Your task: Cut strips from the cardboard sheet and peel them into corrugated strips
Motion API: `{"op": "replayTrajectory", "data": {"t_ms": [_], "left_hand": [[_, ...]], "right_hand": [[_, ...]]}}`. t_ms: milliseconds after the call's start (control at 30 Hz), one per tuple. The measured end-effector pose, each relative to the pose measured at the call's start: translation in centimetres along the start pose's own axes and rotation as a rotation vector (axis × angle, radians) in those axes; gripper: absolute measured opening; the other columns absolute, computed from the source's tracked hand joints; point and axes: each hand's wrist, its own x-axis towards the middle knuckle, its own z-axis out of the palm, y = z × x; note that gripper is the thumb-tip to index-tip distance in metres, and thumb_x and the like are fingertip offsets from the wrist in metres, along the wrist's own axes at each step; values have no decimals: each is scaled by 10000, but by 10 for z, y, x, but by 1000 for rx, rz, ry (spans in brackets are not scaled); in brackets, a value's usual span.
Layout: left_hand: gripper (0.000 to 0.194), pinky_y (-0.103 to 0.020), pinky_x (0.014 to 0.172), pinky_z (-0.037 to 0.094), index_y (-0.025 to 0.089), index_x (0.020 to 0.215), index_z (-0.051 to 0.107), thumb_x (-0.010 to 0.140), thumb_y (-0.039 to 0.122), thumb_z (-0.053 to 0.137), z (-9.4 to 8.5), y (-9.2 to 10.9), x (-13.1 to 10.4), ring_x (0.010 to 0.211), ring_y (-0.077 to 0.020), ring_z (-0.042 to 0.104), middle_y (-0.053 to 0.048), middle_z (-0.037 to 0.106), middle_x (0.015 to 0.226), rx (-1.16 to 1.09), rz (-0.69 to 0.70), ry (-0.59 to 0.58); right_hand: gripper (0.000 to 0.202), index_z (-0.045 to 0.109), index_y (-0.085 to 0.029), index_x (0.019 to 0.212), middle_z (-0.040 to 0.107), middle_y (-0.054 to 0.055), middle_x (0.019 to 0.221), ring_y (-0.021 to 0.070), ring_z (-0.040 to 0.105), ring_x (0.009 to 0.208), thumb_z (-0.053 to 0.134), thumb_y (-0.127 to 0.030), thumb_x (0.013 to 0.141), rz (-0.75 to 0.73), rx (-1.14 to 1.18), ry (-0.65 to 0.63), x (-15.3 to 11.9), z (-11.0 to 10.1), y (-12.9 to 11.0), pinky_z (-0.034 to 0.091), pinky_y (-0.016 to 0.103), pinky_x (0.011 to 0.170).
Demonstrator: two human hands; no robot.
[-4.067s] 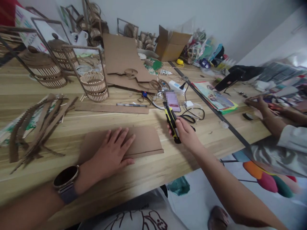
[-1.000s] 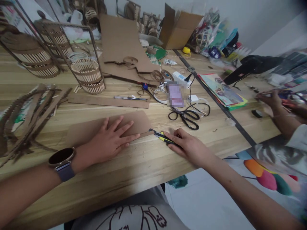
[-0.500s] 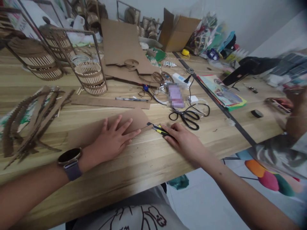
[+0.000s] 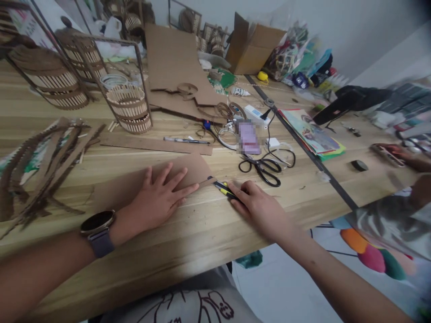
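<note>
My left hand (image 4: 164,193) lies flat with fingers spread on a brown piece of cardboard (image 4: 193,166), pressing it against the wooden table. A watch is on that wrist. My right hand (image 4: 254,202) grips a black and yellow utility knife (image 4: 225,189), its tip at the cardboard's right corner. A narrow edge of the cardboard shows between my left fingers and the blade. Beyond the hands lie a long cardboard strip (image 4: 158,146), a pen (image 4: 186,140) and black-handled scissors (image 4: 266,169).
Cut cardboard strips (image 4: 50,166) are piled at left, with a small slatted basket (image 4: 129,110) behind them. A phone (image 4: 248,137), cables and a power strip (image 4: 256,115) lie mid-table. An open box (image 4: 256,47) stands at the back. Another person's hand (image 4: 397,152) is at right.
The knife tip has stayed near the cardboard's corner, with my right hand shifted very slightly. My left hand keeps its place on the cardboard. At right, the other person's hand has come into clearer view.
</note>
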Motion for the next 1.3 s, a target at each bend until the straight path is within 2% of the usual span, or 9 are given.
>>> {"op": "replayTrajectory", "data": {"t_ms": [133,267,400,567,700,800,967,1167,1300], "left_hand": [[483,-791,1023,129,473,1466,339,1010,325,392,-1,-1,0,1455,-446,164,-56,286,1601,15,7,-17],[478,-800,1011,139,477,1482,291,1024,354,347,-2,2,3,1449,-461,161,-51,268,1608,-2,-19,-36],[458,-791,1007,166,477,1483,289,1033,395,299,-7,5,8,1440,-471,169,-57,276,1604,-36,-48,-41],[465,-650,1086,212,463,1472,339,1008,449,360,-11,-12,10,1415,-420,244,-36,340,1579,-33,73,-50],[438,-667,1093,146,512,1449,343,1017,443,322,-7,-25,9,1441,-392,209,12,297,1599,-38,127,-46],[430,-661,1094,132,512,1437,371,1014,445,327,-4,-25,8,1456,-389,182,17,300,1598,-40,111,-27],[432,-617,1077,201,504,1440,373,1020,442,294,-3,-22,7,1459,-374,186,6,319,1590,-37,113,-10],[437,-604,1072,218,515,1443,354,1017,440,296,-4,-24,9,1456,-369,192,19,311,1593,-32,97,-13],[434,-621,1048,250,507,1433,384,1012,426,320,-8,-14,7,1435,-386,232,-4,335,1583,-5,52,-35]], "right_hand": [[446,504,-243,1394,576,99,980,233,622,817,407,-390,984,3,2,-7,-2,1,-6,472,286,547],[476,475,-215,1427,571,118,1039,257,623,894,413,-377,984,52,94,-4,5,5,-12,518,325,629],[466,499,-224,1414,573,108,1032,239,628,880,416,-388,985,83,168,42,11,9,-10,530,333,701],[459,514,-215,1404,571,101,1023,236,619,924,438,-375,981,87,214,48,15,7,-6,523,346,796],[471,502,-195,1419,561,111,1031,244,614,940,445,-354,980,108,195,5,16,3,-10,519,365,837],[476,489,-196,1429,559,110,1021,246,618,938,449,-339,977,108,130,-20,14,-2,-13,523,358,817],[468,484,-208,1427,568,108,1024,235,626,906,444,-339,980,86,54,-48,15,-8,-17,528,335,763],[474,466,-198,1436,576,124,1067,242,629,915,437,-338,984,109,26,-49,11,-3,-24,521,306,667],[467,486,-229,1424,588,111,1054,240,633,891,454,-356,976,128,51,-38,7,-1,-24,516,303,640]]}}
